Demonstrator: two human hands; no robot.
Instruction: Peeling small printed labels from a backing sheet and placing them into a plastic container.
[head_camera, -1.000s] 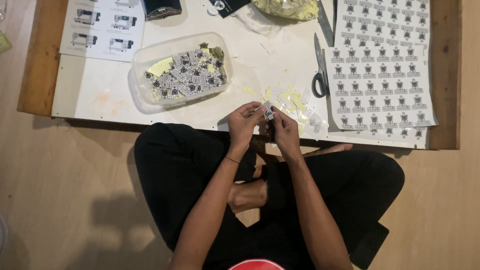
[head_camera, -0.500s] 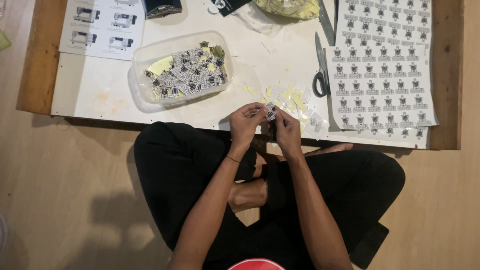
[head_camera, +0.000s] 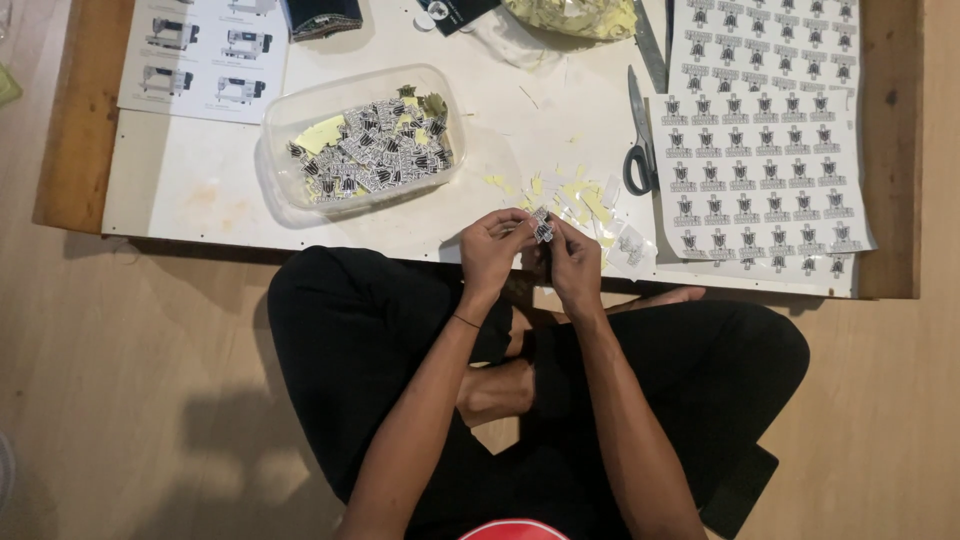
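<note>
We hold one small black-and-white printed sticker (head_camera: 542, 224) over the near edge of the white worktop (head_camera: 200, 180), left hand (head_camera: 492, 248) and right hand (head_camera: 575, 262) both pinching it, fingers narrow on its edges. It looks like we're peeling the backing; that needs a fingernail under a corner. One clear plastic tub (head_camera: 300, 190) heaped with cut stickers, one pair of grey-handled scissors (head_camera: 640, 140), one uncut sticker sheet (head_camera: 760, 130).

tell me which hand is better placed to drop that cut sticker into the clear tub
Left, probably. The left hand pinches the small sticker with the right hand, and the clear tub lies on the left side.
</note>
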